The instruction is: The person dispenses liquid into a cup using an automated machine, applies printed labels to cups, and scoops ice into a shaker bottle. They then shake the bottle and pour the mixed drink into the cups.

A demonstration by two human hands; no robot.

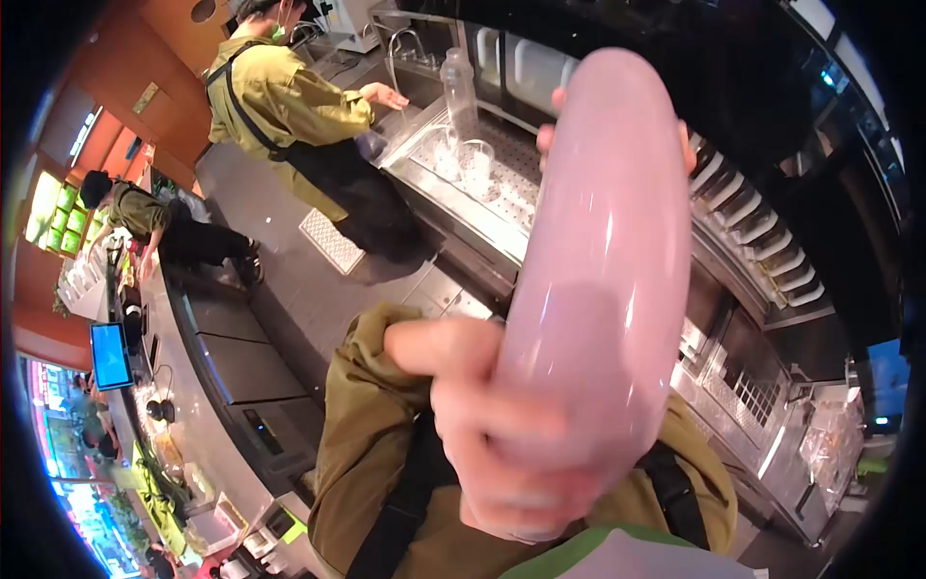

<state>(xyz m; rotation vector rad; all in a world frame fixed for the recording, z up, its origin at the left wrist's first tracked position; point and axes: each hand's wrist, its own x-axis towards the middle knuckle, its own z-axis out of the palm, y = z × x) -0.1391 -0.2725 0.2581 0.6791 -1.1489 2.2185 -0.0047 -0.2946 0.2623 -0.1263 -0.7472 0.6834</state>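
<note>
A long, glossy, pale pink shaker (603, 241) tilts across the middle of the head view, close to the camera. Its shape resembles the clear shaker (459, 92) on the metal counter. My left hand (492, 434), blurred by motion, is wrapped around the lower, nearer end. Around the far end, the fingertips of my right hand (548, 130) show at both sides; the shaker hides the rest of that hand. Olive sleeves cover my arms.
A co-worker (289, 116) in an olive shirt stands at the metal sink counter (482, 217) with clear cups (476, 164). Another person (154, 217) leans over the long counter (207, 405) at left. Several lidded containers (757, 227) line the right side.
</note>
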